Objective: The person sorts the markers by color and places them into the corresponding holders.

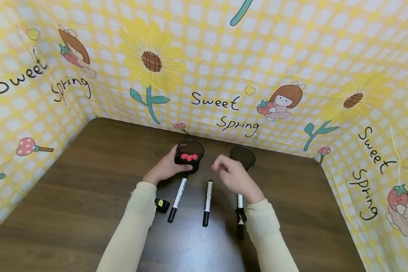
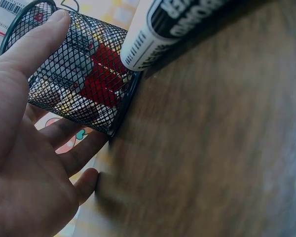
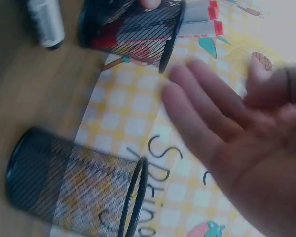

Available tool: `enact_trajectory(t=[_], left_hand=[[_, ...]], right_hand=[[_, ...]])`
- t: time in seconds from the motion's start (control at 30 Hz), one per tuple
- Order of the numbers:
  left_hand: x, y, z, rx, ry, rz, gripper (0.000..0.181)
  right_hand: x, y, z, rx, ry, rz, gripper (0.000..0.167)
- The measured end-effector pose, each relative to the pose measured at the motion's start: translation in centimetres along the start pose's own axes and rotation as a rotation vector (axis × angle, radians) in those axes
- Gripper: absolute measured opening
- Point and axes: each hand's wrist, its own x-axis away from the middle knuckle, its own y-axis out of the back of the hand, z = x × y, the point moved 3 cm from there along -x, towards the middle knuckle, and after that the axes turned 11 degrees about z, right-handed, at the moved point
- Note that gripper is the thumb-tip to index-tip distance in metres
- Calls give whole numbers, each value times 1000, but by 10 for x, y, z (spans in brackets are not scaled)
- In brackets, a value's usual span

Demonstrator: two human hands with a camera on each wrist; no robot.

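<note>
My left hand grips a black mesh pen cup, the thumb on its near side and fingers behind it. Several white markers with red ends stand in this cup, their red tips showing at its mouth. Between that cup and a second mesh cup, my right hand hovers above the table, holding nothing. Its fingers look loosely bent in the right wrist view. In the right wrist view the second cup stands upright, and no markers show through its mesh.
Three white-and-black markers lie on the brown table: a left one, a middle one and a right one partly hidden by the right wrist. Behind both cups rises a yellow checked cloth, which also covers both sides.
</note>
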Motion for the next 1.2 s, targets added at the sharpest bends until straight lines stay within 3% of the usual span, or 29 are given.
enact_trajectory(t=[0.1, 0.2, 0.5, 1.0, 1.2], left_hand=[[0, 1, 1, -17, -4, -2, 93], [0, 1, 1, -27, -1, 3, 93], [-1, 0, 0, 11, 6, 28, 96], [1, 1, -8, -67, 28, -5, 107], [10, 8, -8, -63, 26, 37, 110]], right_hand=[[15, -6, -9, 92, -50, 173, 23], [30, -8, -16, 116, -78, 257, 25], [55, -6, -31, 83, -157, 207, 25], [65, 5, -38, 70, -211, 166, 26], [72, 13, -46, 68, -247, 133, 24]])
